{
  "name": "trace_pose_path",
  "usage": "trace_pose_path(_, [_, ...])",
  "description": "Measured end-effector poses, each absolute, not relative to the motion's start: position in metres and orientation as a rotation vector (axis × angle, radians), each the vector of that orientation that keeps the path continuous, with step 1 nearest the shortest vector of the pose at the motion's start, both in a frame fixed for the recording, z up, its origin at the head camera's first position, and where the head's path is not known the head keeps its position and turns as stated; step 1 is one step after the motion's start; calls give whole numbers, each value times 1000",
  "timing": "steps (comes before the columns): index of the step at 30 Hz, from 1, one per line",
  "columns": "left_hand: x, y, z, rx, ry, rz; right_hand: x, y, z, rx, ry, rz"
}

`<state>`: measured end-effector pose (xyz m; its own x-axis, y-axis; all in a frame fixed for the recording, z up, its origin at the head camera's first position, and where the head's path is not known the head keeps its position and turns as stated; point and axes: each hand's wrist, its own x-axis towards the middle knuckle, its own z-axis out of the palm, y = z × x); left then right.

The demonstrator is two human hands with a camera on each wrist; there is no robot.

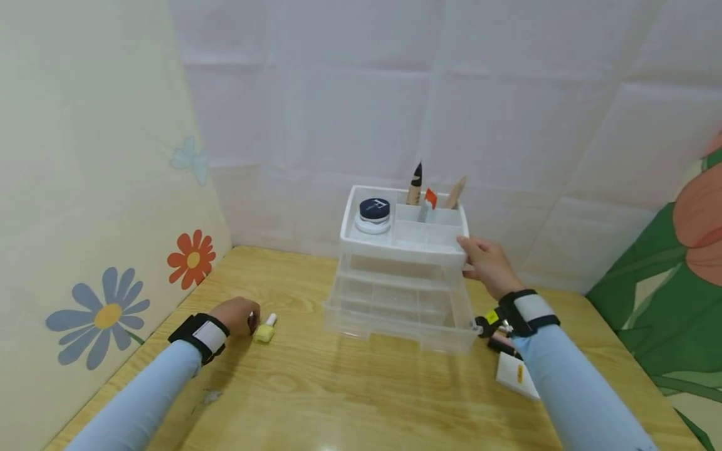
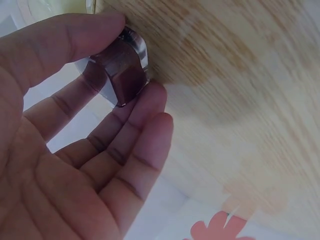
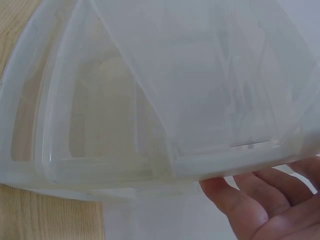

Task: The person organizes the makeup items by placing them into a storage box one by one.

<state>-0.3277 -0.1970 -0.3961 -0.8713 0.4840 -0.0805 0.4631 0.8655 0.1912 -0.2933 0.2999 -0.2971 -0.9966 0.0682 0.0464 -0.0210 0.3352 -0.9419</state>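
Observation:
Near the table's left side my left hand (image 1: 235, 314) pinches a small glass nail polish bottle with dark brown-red polish (image 2: 127, 72) between thumb and fingers. Right beside that hand lies a yellow nail polish bottle (image 1: 264, 332) with a white cap. My right hand (image 1: 489, 263) grips the right front corner of a white and clear plastic drawer organizer (image 1: 403, 252), thumb at the top rim and the other fingers along its side. A lower clear drawer (image 1: 395, 316) juts out toward me. In the right wrist view, fingertips (image 3: 215, 186) press against the organizer's edge.
The organizer's top tray carries a round dark-lidded jar (image 1: 375, 210), a black-tipped tube (image 1: 416, 188) and an orange-capped item (image 1: 430, 199). To the right of it lie a black item with a yellow label (image 1: 492, 317) and a white box (image 1: 514, 374). Walls stand behind and at both sides.

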Motion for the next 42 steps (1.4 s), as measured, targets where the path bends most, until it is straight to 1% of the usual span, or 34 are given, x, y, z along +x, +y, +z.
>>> trace_pose_path(4, [-329, -198, -394, 796, 2915, 222, -293, 303, -300, -45, -2510, 1776])
trace_pose_path(8, [-325, -193, -376, 839, 2905, 226, -292, 305, -301, -55, -2511, 1781])
trace_pose_path(11, [-319, -188, -356, 909, 2879, 233, -291, 305, -301, -49, -2499, 1786])
trace_pose_path(15, [-313, -181, -326, 1063, 2834, 227, -293, 304, -299, -68, -2498, 1790])
trace_pose_path(21, [-300, -162, -270, 1194, 2788, 192, -293, 302, -296, -77, -2502, 1788])
trace_pose_path(28, [-289, -128, -215, 1399, 2747, 101, -293, 301, -295, -58, -2487, 1784])
trace_pose_path(32, [-281, -101, -190, 1487, 2650, 111, -294, 302, -296, -39, -2477, 1786])
trace_pose_path(37, [-275, -64, -171, 1566, 2583, 41, -296, 302, -299, -7, -2453, 1821])
trace_pose_path(42, [-271, -24, -164, 1570, 2551, -114, -297, 302, -301, -4, -2453, 1834])
